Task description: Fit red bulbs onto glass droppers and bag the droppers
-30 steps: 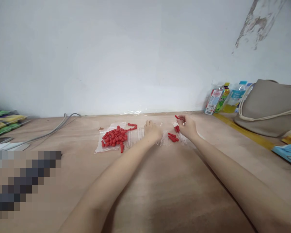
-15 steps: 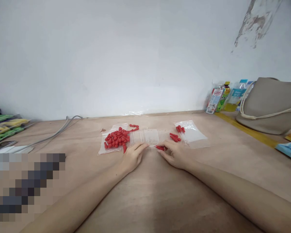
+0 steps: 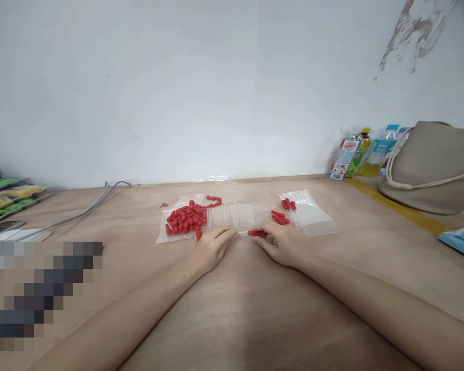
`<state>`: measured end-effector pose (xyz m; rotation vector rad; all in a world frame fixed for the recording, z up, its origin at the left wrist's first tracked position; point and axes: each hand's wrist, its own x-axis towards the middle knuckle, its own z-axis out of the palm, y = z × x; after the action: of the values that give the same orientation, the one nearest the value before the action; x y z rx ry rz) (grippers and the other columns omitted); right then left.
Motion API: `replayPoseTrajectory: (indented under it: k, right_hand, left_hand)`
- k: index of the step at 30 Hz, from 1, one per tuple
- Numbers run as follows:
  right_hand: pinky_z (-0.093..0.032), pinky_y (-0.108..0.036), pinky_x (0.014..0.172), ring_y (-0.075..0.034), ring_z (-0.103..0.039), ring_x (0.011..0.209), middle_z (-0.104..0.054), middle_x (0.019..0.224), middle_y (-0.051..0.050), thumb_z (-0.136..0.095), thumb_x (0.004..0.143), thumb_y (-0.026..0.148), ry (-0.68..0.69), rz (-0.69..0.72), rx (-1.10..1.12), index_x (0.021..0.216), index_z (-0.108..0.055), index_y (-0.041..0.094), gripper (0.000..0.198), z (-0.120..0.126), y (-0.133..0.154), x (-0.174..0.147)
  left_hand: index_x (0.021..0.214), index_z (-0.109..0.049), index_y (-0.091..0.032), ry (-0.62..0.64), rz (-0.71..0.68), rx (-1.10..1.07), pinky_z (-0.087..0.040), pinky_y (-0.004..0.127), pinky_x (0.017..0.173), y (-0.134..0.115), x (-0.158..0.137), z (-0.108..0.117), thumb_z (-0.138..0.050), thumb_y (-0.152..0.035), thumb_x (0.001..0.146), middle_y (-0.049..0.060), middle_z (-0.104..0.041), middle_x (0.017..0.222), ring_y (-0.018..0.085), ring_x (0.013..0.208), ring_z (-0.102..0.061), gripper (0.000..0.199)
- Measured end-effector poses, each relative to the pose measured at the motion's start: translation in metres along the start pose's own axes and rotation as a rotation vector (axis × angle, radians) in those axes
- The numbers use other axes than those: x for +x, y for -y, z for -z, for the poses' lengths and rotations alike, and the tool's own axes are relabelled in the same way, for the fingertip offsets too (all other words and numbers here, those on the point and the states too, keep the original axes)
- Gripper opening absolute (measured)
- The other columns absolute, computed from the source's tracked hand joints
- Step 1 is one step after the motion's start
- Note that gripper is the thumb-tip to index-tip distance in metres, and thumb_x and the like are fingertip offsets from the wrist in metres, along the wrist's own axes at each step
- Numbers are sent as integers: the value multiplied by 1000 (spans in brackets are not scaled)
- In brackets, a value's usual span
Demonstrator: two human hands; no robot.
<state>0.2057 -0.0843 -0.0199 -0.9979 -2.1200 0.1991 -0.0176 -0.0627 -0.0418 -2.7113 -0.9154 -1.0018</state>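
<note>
My left hand [image 3: 212, 248] rests on the wooden tabletop, its fingers closed on a thin clear dropper tube [image 3: 243, 233]. At the tube's right end, my right hand [image 3: 280, 245] pinches a red rubber dropper bulb [image 3: 254, 233] between thumb and fingers. How far the tube sits inside the bulb cannot be made out. Just behind my hands lies a row of clear tubes [image 3: 237, 214]. A pile of red bulbs [image 3: 184, 218] covers much of a clear plastic bag [image 3: 163, 237] on the left. Several red bulbs [image 3: 280, 218] lie right of the row.
Another plastic bag [image 3: 311, 207] lies at the right, with droppers with red bulbs [image 3: 288, 204] on it. Bottles [image 3: 379, 154] and a grey bag [image 3: 436, 165] stand by the wall at the right. A cable [image 3: 88, 208] and colourful packets [image 3: 11, 198] lie at the left.
The view has shifted slightly. My right fingers have shifted a little around the red bulb, so more of it shows; my left hand keeps its grip on the tube.
</note>
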Motion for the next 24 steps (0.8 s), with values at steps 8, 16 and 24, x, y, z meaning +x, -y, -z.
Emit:
replayPoseTrajectory:
  k: [8,16,24]
  right_hand:
    - [-47,-24,66,-12,-60,75,-66,85,-3,-47,85,21,-47,117,-11,89,-63,22,17,-9,-8,1]
    - [-47,-23,64,-11,-59,72,-64,79,-3,-45,85,19,-43,185,56,87,-62,19,16,-9,-10,0]
    - [-45,-23,57,-12,-58,65,-64,73,-3,-46,85,22,-21,248,-55,85,-62,20,16,-5,-6,0]
  left_hand:
    - [116,-52,-18,-37,-116,7,-52,27,76,2,0,-1,-39,-3,82,8,-62,102,15,91,-60,39]
    - [115,-53,-15,-59,-171,2,-52,28,76,3,0,-3,-37,2,78,10,-62,101,15,92,-60,44]
    - [115,-53,-16,-14,-177,21,-52,28,72,0,1,1,-35,-1,81,10,-63,98,15,87,-61,42]
